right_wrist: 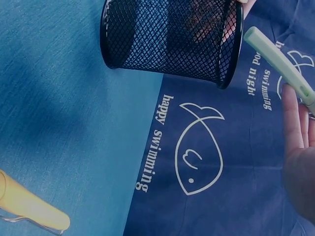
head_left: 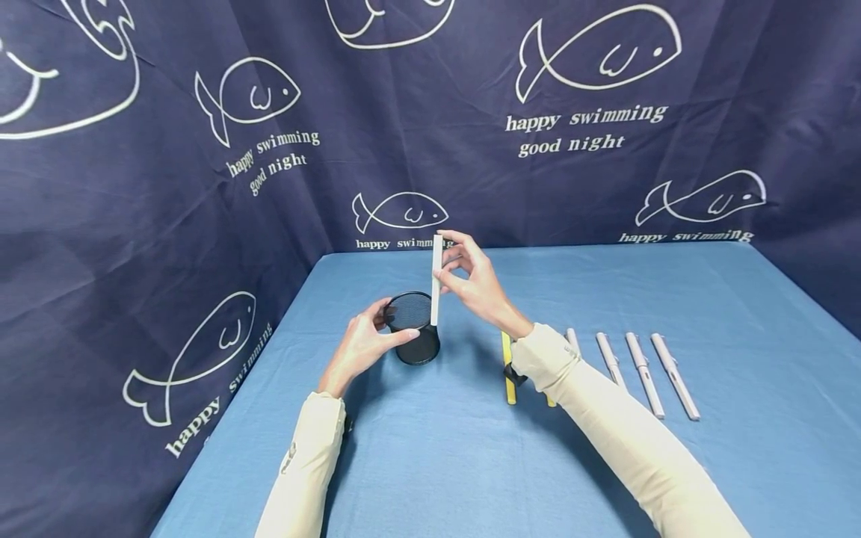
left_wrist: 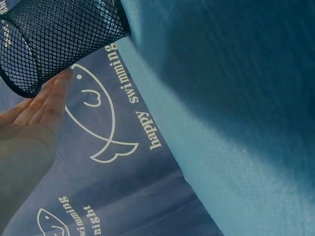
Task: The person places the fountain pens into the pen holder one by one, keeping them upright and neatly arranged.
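Observation:
A black mesh pen cup (head_left: pixel 418 350) stands upright on the blue table. My left hand (head_left: pixel 363 340) holds it near the rim, thumb on the near side and fingers on the far side. In the left wrist view, the fingers lie along the side of the mesh cup (left_wrist: pixel 64 34). My right hand (head_left: pixel 479 284) pinches a white pen (head_left: pixel 436 295) upright, its lower end beside the cup's right rim. From the right wrist, the pen (right_wrist: pixel 278 61) looks pale green and its end is apart from the cup's mouth.
Several white pens (head_left: pixel 675 376) lie in a row at the right. Yellow pens (head_left: pixel 507 347) lie partly hidden by the right sleeve (head_left: pixel 605 403); one (right_wrist: pixel 34 204) shows a metal clip. A navy fish-print curtain (head_left: pixel 471 172) borders the blue tabletop (head_left: pixel 430 463).

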